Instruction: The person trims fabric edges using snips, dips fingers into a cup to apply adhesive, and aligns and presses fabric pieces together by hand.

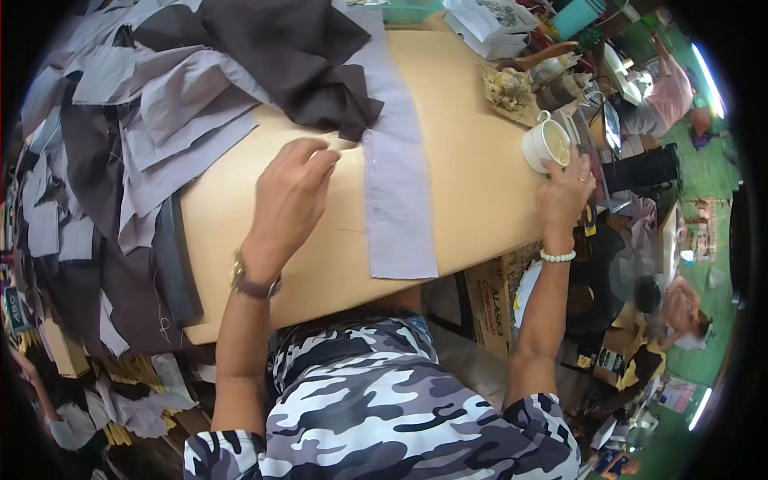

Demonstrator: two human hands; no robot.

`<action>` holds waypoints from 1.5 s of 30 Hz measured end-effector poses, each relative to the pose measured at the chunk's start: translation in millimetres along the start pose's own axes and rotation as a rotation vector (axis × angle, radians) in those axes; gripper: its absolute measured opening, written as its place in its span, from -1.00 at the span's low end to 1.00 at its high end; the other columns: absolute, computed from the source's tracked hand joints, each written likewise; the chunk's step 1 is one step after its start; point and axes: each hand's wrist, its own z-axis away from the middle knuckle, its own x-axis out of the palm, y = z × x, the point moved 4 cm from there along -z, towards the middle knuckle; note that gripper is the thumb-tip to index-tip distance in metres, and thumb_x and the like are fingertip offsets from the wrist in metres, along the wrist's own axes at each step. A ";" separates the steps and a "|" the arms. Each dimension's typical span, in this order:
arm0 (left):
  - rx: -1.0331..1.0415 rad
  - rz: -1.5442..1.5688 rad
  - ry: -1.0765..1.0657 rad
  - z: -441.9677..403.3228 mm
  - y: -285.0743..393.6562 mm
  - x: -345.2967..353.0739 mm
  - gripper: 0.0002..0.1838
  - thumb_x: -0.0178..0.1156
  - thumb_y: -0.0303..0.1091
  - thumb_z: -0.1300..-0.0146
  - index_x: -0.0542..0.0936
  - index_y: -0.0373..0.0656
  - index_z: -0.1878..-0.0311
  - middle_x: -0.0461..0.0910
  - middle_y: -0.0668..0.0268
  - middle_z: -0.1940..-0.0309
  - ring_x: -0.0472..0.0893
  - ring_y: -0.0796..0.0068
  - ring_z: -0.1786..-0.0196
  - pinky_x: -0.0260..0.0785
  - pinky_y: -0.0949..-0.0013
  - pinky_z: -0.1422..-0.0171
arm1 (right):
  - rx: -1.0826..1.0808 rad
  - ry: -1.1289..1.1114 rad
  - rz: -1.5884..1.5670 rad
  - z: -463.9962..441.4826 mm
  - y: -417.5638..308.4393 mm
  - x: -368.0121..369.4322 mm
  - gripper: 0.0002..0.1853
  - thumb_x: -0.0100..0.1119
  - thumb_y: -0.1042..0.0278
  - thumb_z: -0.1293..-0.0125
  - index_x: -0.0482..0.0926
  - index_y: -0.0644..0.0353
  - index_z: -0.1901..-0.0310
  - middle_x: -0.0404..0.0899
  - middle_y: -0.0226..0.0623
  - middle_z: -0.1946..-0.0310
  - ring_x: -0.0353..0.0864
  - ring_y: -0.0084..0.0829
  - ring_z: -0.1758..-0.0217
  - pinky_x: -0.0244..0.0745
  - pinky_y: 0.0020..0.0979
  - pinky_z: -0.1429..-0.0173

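Note:
My left hand (292, 196) hovers over the table with thumb and fingers pinched together. Something small and pale may be at the fingertips, too small to name. Just beyond them lies the corner of a dark cloth (320, 72). To the right of that hand, a long light grey fabric strip (400, 208) lies flat, reaching the table's near edge. My right hand (566, 192) has its fingers closed at the near side of a white cup (538, 150). Yellowish contents show inside the cup, and its handle points away from me.
Grey and dark fabric pieces (176, 88) are heaped on the left of the tan table (480, 192). Beyond the cup stand a tray with a crusty yellowish mass (512, 90), jars and a white box (492, 32). Other people (668, 92) are at the far right.

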 end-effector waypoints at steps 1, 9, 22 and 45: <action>-0.006 0.022 0.006 -2.3 -2.0 5.9 -0.87 0.20 -0.52 -0.14 0.59 -0.26 0.23 0.59 0.16 0.17 0.58 0.14 0.12 0.43 0.23 0.07 | -0.077 -0.009 -0.105 -2.6 -21.8 -11.7 -0.66 0.00 0.56 -0.04 0.66 0.12 0.16 0.38 -0.13 -0.20 0.24 -0.06 -0.32 0.09 0.04 -0.36; -0.140 0.173 -0.069 33.6 -5.5 12.4 -0.77 0.15 -0.62 -0.09 0.59 -0.26 0.14 0.58 0.12 0.15 0.57 0.11 0.07 0.43 0.22 -0.01 | -0.247 -0.465 -1.306 18.5 -174.8 -14.9 -0.59 -0.13 0.72 -0.01 0.62 0.29 0.12 0.49 -0.08 0.11 0.49 -0.15 0.01 0.38 -0.30 -0.12; -0.119 0.141 -0.003 25.8 -13.1 17.0 -0.71 0.07 -0.65 -0.12 0.53 -0.24 0.06 0.58 0.11 0.17 0.58 0.11 0.11 0.42 0.21 0.05 | -0.341 -0.268 -1.076 48.1 -193.8 -12.3 -0.63 -0.02 0.68 0.02 0.67 0.23 0.18 0.48 -0.11 0.13 0.45 -0.14 0.06 0.37 -0.24 -0.06; -0.211 0.137 -0.015 33.7 -25.4 -1.2 -0.73 0.08 -0.60 -0.18 0.55 -0.24 0.03 0.60 0.10 0.13 0.60 0.14 0.08 0.42 0.27 0.01 | -0.322 -0.340 -1.083 85.5 -185.2 -40.9 -0.60 -0.05 0.66 -0.02 0.56 0.30 0.05 0.45 -0.07 0.16 0.47 -0.09 0.15 0.40 -0.19 0.07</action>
